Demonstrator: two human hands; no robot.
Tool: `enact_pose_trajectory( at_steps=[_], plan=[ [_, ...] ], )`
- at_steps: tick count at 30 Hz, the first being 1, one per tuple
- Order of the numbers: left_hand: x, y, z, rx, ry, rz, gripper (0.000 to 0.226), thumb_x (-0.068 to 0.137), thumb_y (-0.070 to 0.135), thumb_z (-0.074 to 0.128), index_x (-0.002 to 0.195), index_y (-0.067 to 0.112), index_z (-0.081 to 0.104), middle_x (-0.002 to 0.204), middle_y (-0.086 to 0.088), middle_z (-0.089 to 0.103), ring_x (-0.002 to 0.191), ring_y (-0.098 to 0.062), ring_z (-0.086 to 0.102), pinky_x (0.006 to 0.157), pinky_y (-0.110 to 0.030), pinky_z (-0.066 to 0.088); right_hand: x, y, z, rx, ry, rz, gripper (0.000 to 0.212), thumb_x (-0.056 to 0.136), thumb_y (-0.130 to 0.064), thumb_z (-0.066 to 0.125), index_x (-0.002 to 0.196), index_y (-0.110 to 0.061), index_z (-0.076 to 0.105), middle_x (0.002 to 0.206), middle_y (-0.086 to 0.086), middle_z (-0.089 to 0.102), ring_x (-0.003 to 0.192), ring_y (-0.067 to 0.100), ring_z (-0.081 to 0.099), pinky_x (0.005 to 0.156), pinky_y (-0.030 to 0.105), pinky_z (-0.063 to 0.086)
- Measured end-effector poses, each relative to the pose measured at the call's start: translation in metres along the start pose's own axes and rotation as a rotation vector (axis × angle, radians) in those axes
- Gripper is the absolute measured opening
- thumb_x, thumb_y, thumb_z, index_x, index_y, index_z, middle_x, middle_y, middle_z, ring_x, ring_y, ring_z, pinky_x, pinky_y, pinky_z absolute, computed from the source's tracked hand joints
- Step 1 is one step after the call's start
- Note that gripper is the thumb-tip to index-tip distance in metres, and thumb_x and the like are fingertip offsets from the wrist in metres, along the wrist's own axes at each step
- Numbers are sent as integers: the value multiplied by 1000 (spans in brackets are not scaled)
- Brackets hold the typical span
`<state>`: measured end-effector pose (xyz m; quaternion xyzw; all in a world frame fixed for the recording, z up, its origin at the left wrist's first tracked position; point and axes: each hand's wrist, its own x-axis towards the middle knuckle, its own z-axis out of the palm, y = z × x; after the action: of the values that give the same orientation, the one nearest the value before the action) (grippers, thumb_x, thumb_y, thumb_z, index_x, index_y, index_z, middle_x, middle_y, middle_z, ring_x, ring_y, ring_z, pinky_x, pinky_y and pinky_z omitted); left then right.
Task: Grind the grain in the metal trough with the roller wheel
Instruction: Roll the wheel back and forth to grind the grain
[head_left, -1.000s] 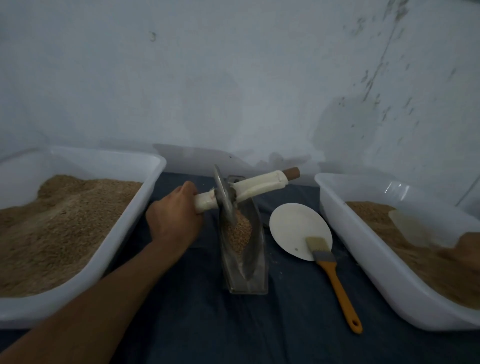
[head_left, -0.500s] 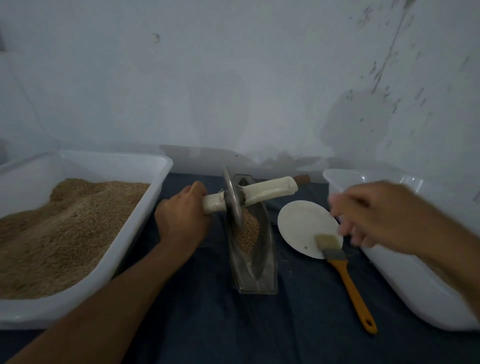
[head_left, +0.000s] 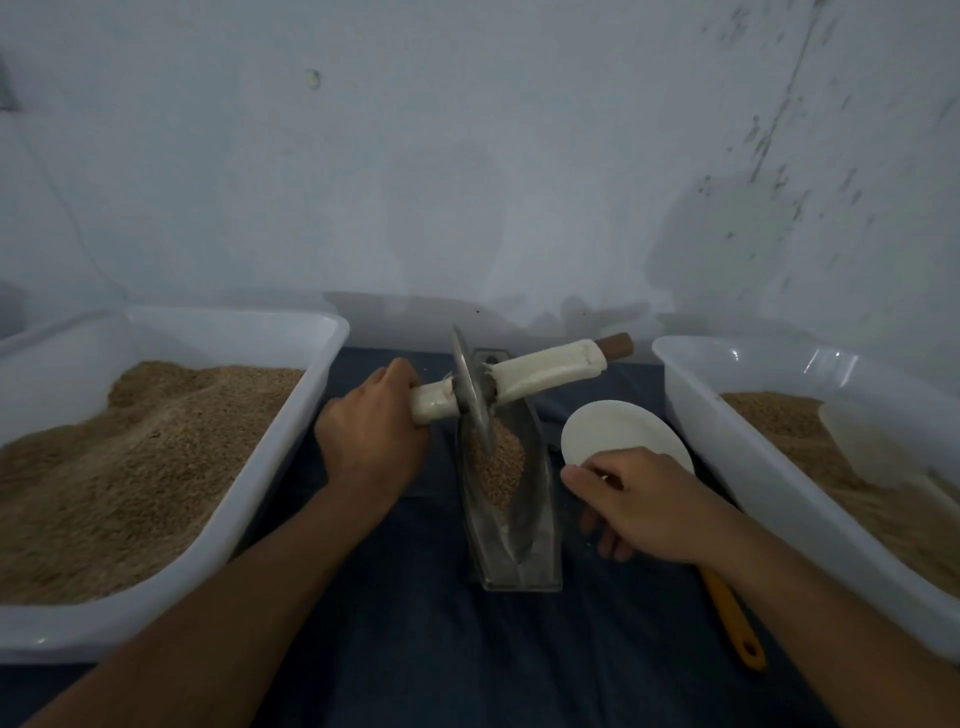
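A: Where does the metal trough (head_left: 519, 525) stand?
B: At the middle of the frame, on the dark cloth (head_left: 415, 649) over the desk, narrow and running away from the viewer. Grain (head_left: 500, 462) fills its far half.

A: And the roller wheel (head_left: 470, 392)?
B: Its disc sits edge-down in the grain at the far end of the trough, tilted. A white-wrapped axle (head_left: 545, 371) runs through it, rising toward the right, with a brown tip showing at that end.

A: What are the hands doing?
B: The left hand (head_left: 371, 434) grips the axle's left end, fingers curled round it. The right hand (head_left: 647, 501) is lower, just right of the trough, over the near edge of a white plate (head_left: 618, 428), fingers loosely bent. I cannot tell whether it holds anything.

A: What else is around?
B: An orange brush handle (head_left: 730, 621) pokes out below the right forearm. A white tub (head_left: 291, 332) of grain fills the left side, another tub (head_left: 691, 395) the right, with a pale scoop (head_left: 865, 447) lying in it.
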<state>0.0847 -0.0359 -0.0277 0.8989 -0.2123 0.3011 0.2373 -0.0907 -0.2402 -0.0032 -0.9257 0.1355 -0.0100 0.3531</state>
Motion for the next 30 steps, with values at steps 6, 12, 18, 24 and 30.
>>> enact_pose_trajectory(
  at_steps=[6, 12, 18, 24, 30],
  plan=[
    [4, 2, 1, 67, 7, 92, 26, 77, 20, 71, 87, 24, 47, 82, 4, 58, 65, -25, 57, 58, -32, 30, -2, -10, 30, 337, -103, 24, 28, 101, -49, 49, 112, -26, 61, 81, 5, 75, 66, 30, 73, 53, 30, 56],
    [4, 3, 7, 70, 16, 114, 25, 75, 23, 72, 86, 24, 50, 79, 5, 58, 63, -25, 57, 60, -32, 26, 3, -12, 44, 288, 7, -70, 17, 101, -35, 52, 110, -23, 58, 75, 3, 74, 59, 25, 69, 49, 29, 51],
    [2, 3, 10, 102, 26, 148, 35, 71, 23, 75, 81, 27, 41, 75, 7, 56, 60, -21, 53, 58, -31, 24, 7, -9, 50, 371, 68, -78, 15, 97, -25, 53, 102, -15, 63, 74, 11, 70, 58, 18, 62, 50, 28, 47],
    [3, 3, 10, 103, 38, 159, 34, 71, 21, 76, 80, 27, 44, 75, 6, 58, 60, -22, 55, 58, -31, 25, 11, -9, 54, 382, 110, -76, 21, 95, -24, 55, 100, -5, 61, 75, 22, 67, 56, 21, 60, 50, 31, 47],
    [3, 1, 10, 92, 46, 165, 28, 71, 21, 76, 82, 24, 50, 75, 5, 59, 60, -24, 56, 58, -31, 24, 11, -10, 58, 374, 121, -93, 20, 95, -25, 54, 99, -8, 62, 69, 12, 69, 53, 19, 63, 50, 29, 47]
  ],
)
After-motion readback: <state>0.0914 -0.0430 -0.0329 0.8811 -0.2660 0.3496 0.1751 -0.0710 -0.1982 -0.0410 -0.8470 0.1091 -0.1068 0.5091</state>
